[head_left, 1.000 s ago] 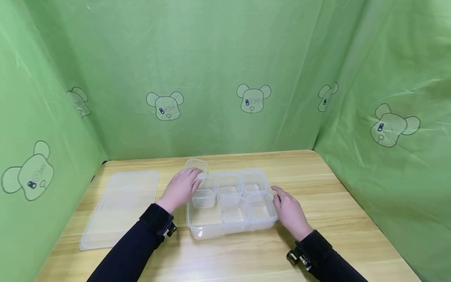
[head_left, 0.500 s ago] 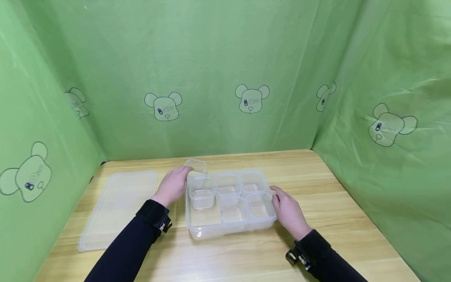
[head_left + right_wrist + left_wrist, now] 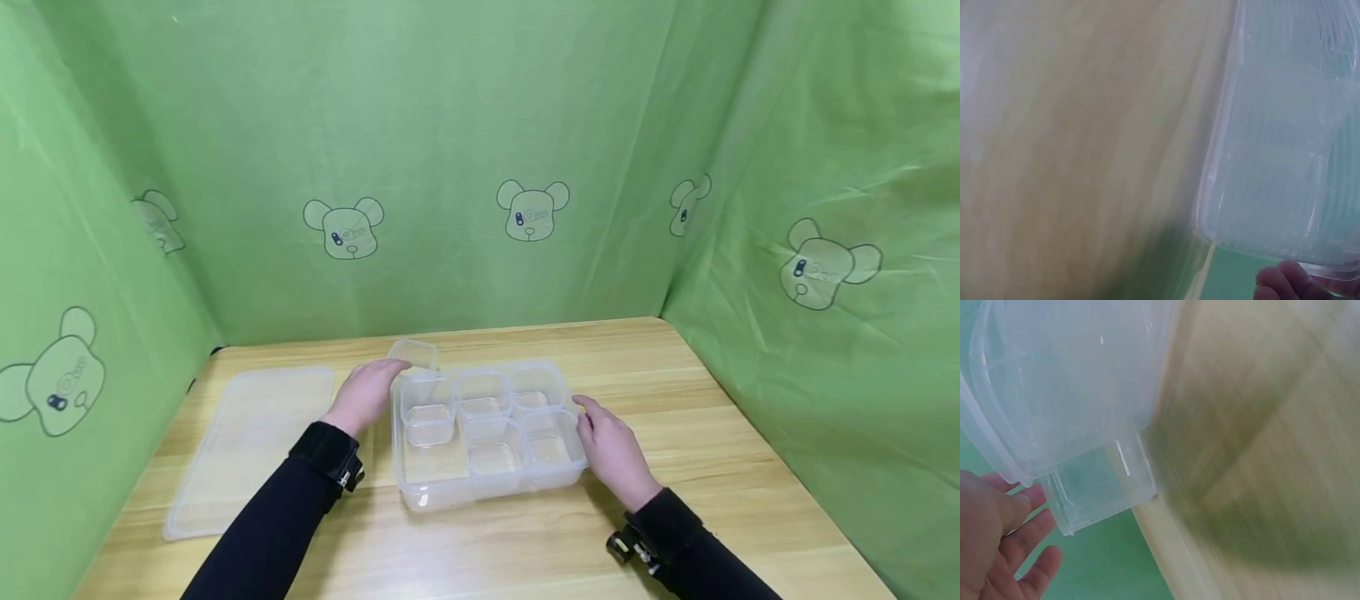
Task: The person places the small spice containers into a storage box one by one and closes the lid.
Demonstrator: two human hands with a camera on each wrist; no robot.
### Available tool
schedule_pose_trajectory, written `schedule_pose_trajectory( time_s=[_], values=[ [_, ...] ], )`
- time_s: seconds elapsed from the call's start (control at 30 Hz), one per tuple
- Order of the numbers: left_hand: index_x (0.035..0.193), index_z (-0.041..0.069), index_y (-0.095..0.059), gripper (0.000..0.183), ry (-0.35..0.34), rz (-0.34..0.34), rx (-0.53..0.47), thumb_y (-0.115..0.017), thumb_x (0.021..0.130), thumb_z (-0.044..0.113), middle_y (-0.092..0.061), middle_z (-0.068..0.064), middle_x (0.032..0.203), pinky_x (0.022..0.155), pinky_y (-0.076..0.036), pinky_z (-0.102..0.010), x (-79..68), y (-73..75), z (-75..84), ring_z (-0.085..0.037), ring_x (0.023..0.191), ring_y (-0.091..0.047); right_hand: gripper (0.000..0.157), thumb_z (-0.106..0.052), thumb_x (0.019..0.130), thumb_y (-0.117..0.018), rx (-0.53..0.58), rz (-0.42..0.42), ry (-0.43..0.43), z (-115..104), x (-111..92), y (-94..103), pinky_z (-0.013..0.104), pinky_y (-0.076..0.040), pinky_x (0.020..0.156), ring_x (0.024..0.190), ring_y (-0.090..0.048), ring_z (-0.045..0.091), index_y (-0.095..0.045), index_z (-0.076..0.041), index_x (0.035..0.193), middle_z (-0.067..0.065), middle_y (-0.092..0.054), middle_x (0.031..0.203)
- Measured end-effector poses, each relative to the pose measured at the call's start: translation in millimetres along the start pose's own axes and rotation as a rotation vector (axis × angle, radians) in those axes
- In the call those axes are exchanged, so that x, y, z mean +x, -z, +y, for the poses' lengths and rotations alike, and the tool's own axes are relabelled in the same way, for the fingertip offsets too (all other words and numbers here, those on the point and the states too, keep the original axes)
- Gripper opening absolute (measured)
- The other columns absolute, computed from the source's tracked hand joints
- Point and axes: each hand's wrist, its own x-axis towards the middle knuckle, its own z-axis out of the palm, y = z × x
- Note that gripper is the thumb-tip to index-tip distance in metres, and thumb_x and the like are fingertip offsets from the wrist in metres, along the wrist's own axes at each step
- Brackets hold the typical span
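Left hand (image 3: 365,393): loosely spread, apparently gripping nothing; right hand (image 3: 618,456): grip unclear; clear box (image 3: 437,497): likely light, stiff; hold opposite ends.

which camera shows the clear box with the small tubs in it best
The head view: it shows the clear box from above, with five small tubs inside. The left wrist view shows only part of its outer walls, near the left hand; the right wrist view only another part, near the right hand.

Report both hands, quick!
Left hand: open, fingers loose beside the clear box.
Right hand: at the clear box's right end; can't tell whether it's gripping.
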Motion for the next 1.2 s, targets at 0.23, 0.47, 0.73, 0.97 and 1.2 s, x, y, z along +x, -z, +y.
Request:
schedule_pose_trajectory(
  time_s=[0.23, 0.47, 0.73, 0.97, 1.2],
  values=[
    [0.124, 0.004, -0.066, 0.037, -0.007, 0.028, 0.029, -0.044, 0.097, -0.009, -0.065, -0.015, 0.129, 0.107, -0.040, -0.053, 1.0, -5.4, -4.7, -0.036, 0.124, -0.057, 0.035, -0.010, 0.104, -0.047, 0.000, -0.008, -0.003, -1, -1, 0.9, 0.028, -0.038, 0.050, 0.056, -0.042, 0.013, -0.055, 0.002, 0.136, 0.001, -0.048, 0.071],
    [0.116, 0.005, -0.069, 0.026, -0.027, 0.075, 0.086, -0.062, 0.093, -0.003, -0.070, -0.013, 0.116, 0.102, -0.045, -0.050, 0.6, -8.5, -9.9, -0.033, 0.113, -0.063, 0.035, -0.011, 0.104, -0.047, 0.012, -0.013, -0.010, -1, 0, 1.2, 0.028, -0.037, 0.049, 0.055, -0.042, 0.013, -0.055, 0.002, 0.136, 0.000, -0.047, 0.070],
    [0.109, 0.005, -0.071, 0.022, -0.042, 0.100, 0.098, -0.066, 0.090, -0.003, -0.073, -0.012, 0.106, 0.098, -0.048, -0.048, 0.5, -10.3, -12.5, -0.031, 0.102, -0.066, 0.035, -0.009, 0.104, -0.048, 0.013, -0.013, -0.011, -1, -1, 1.0, 0.027, -0.037, 0.049, 0.055, -0.042, 0.012, -0.055, 0.002, 0.136, 0.000, -0.047, 0.070],
    [0.103, 0.005, -0.072, 0.014, -0.034, 0.115, 0.102, -0.068, 0.090, 0.000, -0.073, -0.011, 0.098, 0.085, -0.056, -0.043, -1.0, -11.4, -13.6, -0.028, 0.091, -0.069, 0.033, -0.007, 0.104, -0.048, 0.021, -0.007, -0.012, -1, 0, 1.3, 0.028, -0.036, 0.050, 0.055, -0.042, 0.013, -0.056, 0.002, 0.135, 0.001, -0.047, 0.071],
    [0.101, 0.007, -0.072, 0.012, -0.023, 0.114, 0.126, -0.071, 0.089, 0.003, -0.073, -0.008, 0.096, 0.076, -0.058, -0.041, -5.4, -8.1, -16.0, -0.026, 0.086, -0.070, 0.034, -0.008, 0.104, -0.047, 0.021, 0.000, -0.009, 1, 0, -0.5, 0.029, -0.038, 0.050, 0.055, -0.042, 0.013, -0.056, 0.001, 0.135, 0.001, -0.047, 0.070]
  ],
)
